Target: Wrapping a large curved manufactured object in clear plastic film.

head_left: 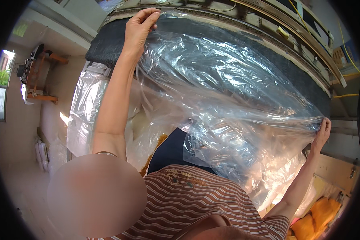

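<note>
A large sheet of clear plastic film (224,60) stretches between my hands, crinkled and shiny. My left hand (139,32) is raised at the far left, thumb and fingers pinching the film's far edge. At the right and nearer to me, my right hand (322,134) grips the film's right side, where it gathers into tight folds. Behind the film lies a dark, textured surface (108,38), seen partly through it. The film's near part hangs down in front of my body in loose folds.
A long frame with rails (300,36) runs along the far side. More clear plastic (84,108) hangs at the left. An orange-armed metal fixture (48,76) stands further left, near a window (2,88). Orange fabric bundles (318,218) lie at the lower right.
</note>
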